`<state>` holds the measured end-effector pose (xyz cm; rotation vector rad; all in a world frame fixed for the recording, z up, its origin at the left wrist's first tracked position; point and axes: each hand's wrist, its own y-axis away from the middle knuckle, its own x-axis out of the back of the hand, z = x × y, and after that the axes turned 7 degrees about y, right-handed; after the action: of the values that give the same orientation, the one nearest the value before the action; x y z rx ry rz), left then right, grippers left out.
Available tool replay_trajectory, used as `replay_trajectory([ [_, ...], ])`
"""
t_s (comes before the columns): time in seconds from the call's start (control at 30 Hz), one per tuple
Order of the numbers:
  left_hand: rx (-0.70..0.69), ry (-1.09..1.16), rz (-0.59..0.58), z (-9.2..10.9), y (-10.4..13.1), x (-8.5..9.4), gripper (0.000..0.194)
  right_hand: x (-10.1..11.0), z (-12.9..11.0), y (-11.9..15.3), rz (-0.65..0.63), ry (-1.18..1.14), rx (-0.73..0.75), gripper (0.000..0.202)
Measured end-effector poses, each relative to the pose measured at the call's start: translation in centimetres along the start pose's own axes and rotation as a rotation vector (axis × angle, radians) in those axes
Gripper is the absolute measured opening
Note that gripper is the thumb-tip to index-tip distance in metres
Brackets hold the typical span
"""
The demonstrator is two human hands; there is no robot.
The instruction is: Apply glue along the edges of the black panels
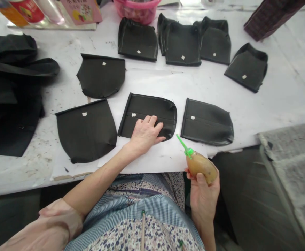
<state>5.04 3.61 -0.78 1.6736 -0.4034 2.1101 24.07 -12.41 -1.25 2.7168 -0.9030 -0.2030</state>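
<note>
My left hand [146, 134] lies with its fingers spread on a black pocket-shaped piece [152, 104] at the table's front middle. That piece has a straight folded edge on the left, a rounded right end and a small white tag. In my right hand [204, 188], just off the table edge, is a squeeze bottle [201, 166] of brownish liquid with a green nozzle [185, 146]. The nozzle tip points up and left, close to the piece but apart from it. A similar black piece [207, 122] lies to the right, and another [87, 130] to the left.
Further back lie another black piece [102, 76] and several curled ones [182, 43]. Black material [11, 90] is heaped at the left. A pink basket [138, 10], a pink box [81, 12] and a dark patterned object [274, 17] stand behind. A grey padded surface [296, 167] adjoins at right.
</note>
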Motion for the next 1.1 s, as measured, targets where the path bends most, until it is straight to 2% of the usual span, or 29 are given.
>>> replay_trajectory([
  [0.37, 0.003, 0.016, 0.008, 0.1, 0.0, -0.1, 0.044, 0.9, 0.2, 0.9, 0.109, 0.370, 0.279, 0.069],
  [0.5, -0.002, 0.029, 0.017, 0.1, 0.1, -0.1, 0.044, 0.6, 0.2, 1.2, 0.075, 0.482, 0.397, 0.066],
  [0.8, -0.006, 0.013, 0.014, 0.1, 0.1, 0.0, 0.046, 0.6, 2.2, 0.2, -0.030, 0.655, 0.545, 0.062],
  [1.1, 0.003, 0.004, -0.031, 0.1, 0.1, 0.4, 0.049, 0.0, 0.6, 0.0, -0.093, 0.851, 0.793, 0.054],
])
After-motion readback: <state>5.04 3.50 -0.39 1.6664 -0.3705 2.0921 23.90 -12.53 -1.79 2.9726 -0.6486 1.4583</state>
